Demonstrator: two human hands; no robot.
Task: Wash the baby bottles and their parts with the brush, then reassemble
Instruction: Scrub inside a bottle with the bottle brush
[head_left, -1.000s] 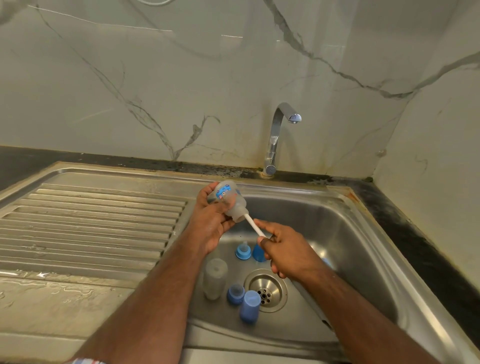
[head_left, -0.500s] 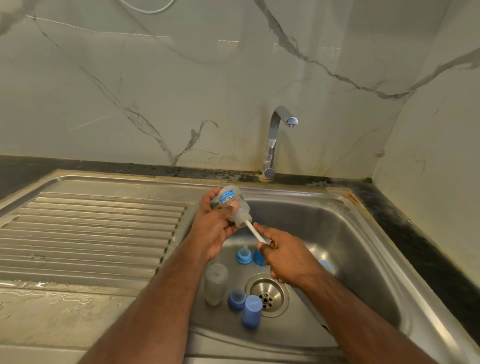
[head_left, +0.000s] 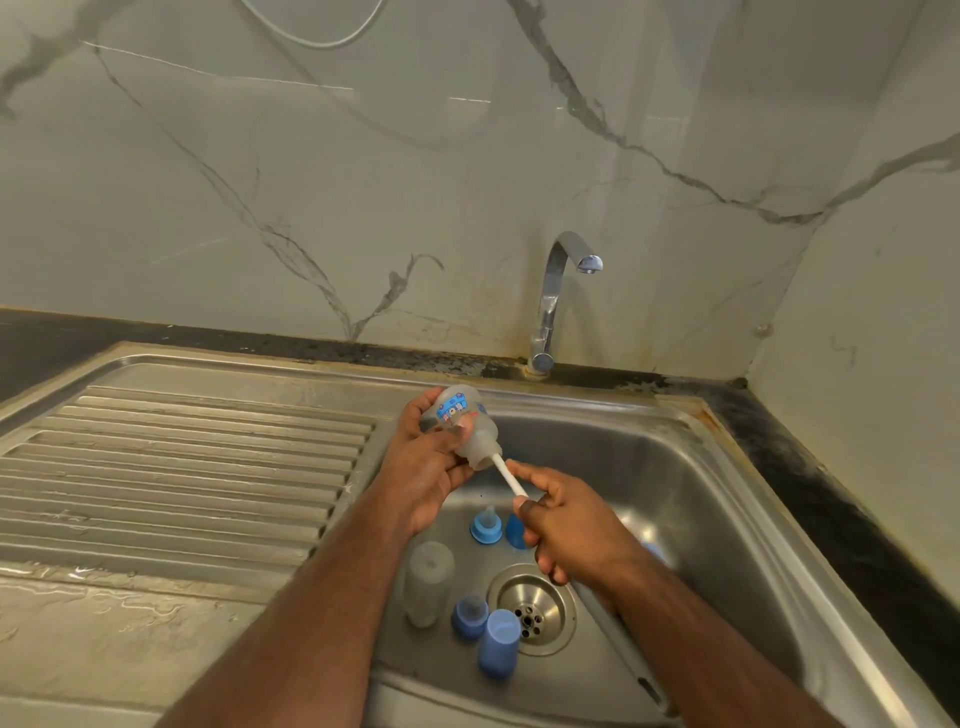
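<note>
A translucent bottle (head_left: 462, 426) with a blue printed label is gripped by the left hand (head_left: 426, 470) above the sink (head_left: 727, 493), mouth tilted downward. The white brush handle (head_left: 509, 475), inserted in it, is pinched by the right hand (head_left: 566, 525).

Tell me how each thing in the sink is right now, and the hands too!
Bottle: tilted, mouth down, brush inside.
Brush handle: poking out of the bottle's mouth.
Left hand: gripping the bottle.
Right hand: gripping the brush handle.
Second bottle: lying in the sink, uncapped.
Teat with blue ring: standing, off its bottle.
Blue cap: loose by the drain.
Tap: no water running.
</note>
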